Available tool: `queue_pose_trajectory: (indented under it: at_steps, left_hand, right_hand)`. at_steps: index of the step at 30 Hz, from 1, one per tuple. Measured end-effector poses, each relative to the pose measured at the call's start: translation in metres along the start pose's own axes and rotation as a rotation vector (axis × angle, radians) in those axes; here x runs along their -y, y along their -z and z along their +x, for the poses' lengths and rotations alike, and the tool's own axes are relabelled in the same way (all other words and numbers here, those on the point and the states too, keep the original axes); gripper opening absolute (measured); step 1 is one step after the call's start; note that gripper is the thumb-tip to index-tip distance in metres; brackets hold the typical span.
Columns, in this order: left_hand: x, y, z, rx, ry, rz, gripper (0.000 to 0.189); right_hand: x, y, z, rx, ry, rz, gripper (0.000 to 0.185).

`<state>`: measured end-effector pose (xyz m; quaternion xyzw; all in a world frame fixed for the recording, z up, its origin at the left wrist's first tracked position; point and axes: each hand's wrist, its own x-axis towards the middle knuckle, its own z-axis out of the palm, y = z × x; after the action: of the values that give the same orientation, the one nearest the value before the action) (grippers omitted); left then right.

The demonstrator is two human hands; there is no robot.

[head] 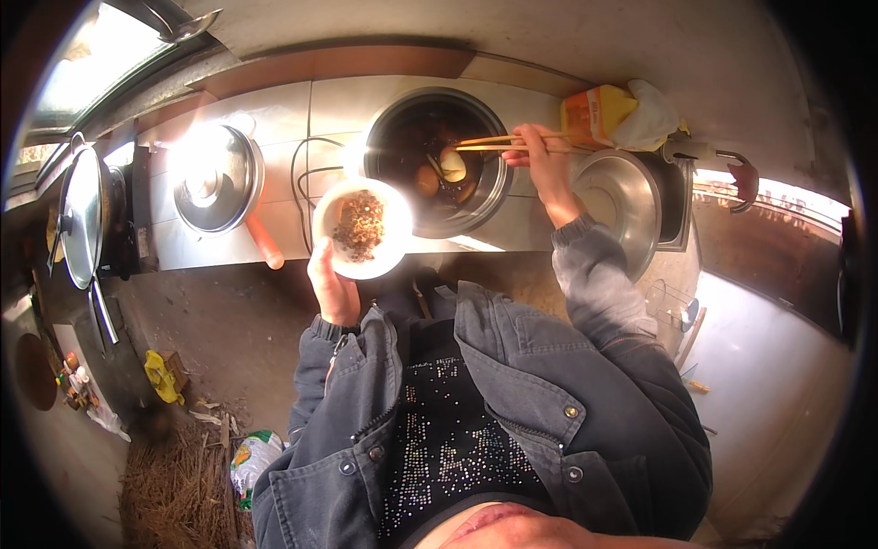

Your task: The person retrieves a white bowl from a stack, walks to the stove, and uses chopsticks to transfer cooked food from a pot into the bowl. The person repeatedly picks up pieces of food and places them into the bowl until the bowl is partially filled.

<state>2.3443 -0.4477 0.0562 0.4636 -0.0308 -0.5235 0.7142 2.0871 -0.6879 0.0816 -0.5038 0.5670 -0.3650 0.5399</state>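
My left hand (333,287) grips a white bowl (396,237) by its near left side, held in front of the counter edge. Brown, crumbly bits of food (361,226) lie in it. With my right hand (543,165) I hold a pair of wooden chopsticks (494,143), their tips reaching into a dark round pot (439,106). Near the tips is a pale, egg-like piece of food (453,165) in dark liquid. A brown rounded piece (426,180) lies to its left. Whether the chopsticks grip the pale piece is hard to tell.
Left on the tiled counter (343,103) stands a lidded steel pan (223,185) with an orange handle (264,240); a black cord (298,171) runs beside it. To the right are a steel basin (617,199), a sink (669,192) with a tap and an orange-yellow package (597,110).
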Motion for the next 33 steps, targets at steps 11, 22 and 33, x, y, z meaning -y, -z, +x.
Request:
queue_pose_trajectory:
  at_steps: [11, 22, 33]
  left_hand:
    - [-0.002, -0.006, -0.001, -0.014, 0.029, 0.009, 0.061]
    - [-0.002, -0.008, 0.000, -0.023, 0.024, 0.015, 0.049]
    - [-0.010, 0.000, -0.003, -0.064, 0.026, -0.032, 0.057]
  right_hand:
    - [-0.015, 0.005, -0.015, -0.089, 0.102, 0.092, 0.031]
    - [0.067, -0.003, -0.085, 0.113, 0.131, 0.237, 0.027]
    - [0.044, -0.003, -0.078, 0.138, -0.012, 0.113, 0.028]
